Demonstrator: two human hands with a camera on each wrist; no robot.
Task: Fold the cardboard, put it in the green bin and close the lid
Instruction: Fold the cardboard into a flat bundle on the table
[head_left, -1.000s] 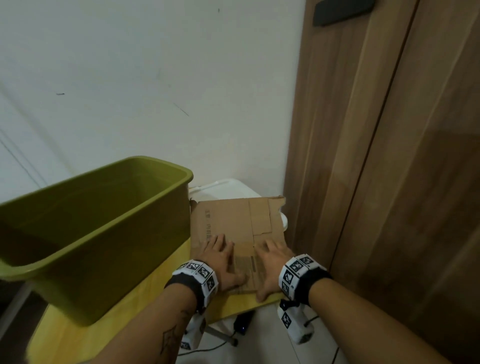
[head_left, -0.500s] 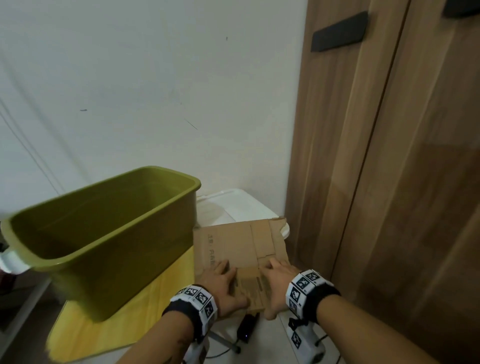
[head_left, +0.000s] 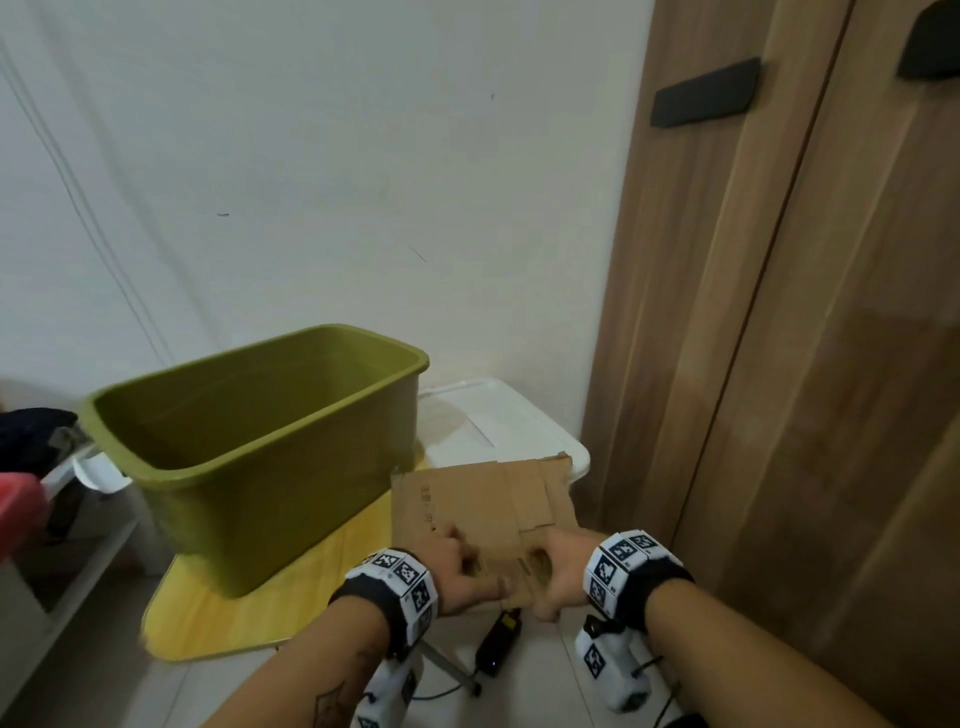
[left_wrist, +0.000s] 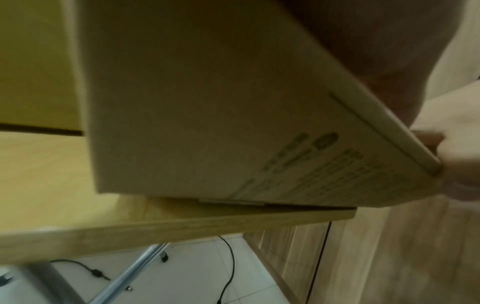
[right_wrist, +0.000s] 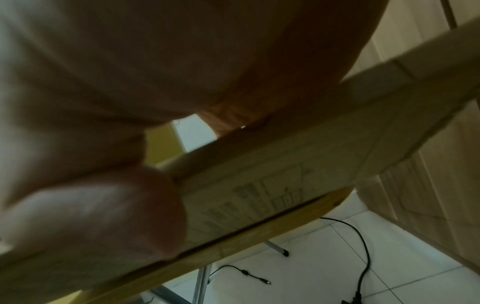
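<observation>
A flattened brown cardboard (head_left: 483, 504) lies at the right end of the yellow table (head_left: 249, 618), its near edge lifted off the tabletop. My left hand (head_left: 457, 571) grips that near edge on the left, thumb on top. My right hand (head_left: 556, 577) grips the same edge on the right. From below, the left wrist view shows the cardboard's printed underside (left_wrist: 233, 113), and the right wrist view shows the cardboard (right_wrist: 298, 164) with my thumb curled under its edge. The open green bin (head_left: 260, 447) stands to the left of the cardboard. A white lid (head_left: 498, 421) lies behind the cardboard.
A wooden wardrobe (head_left: 779, 364) rises close on the right, and a white wall stands behind the table. Black cables and a power adapter (head_left: 498, 644) lie on the tiled floor under the table's metal legs (right_wrist: 203, 281). Shelving with dark and red items (head_left: 21, 499) is at far left.
Both hands went from pressing flat on the cardboard to curling round its near edge and lifting it. The head view pulled back, showing more of the bin and floor.
</observation>
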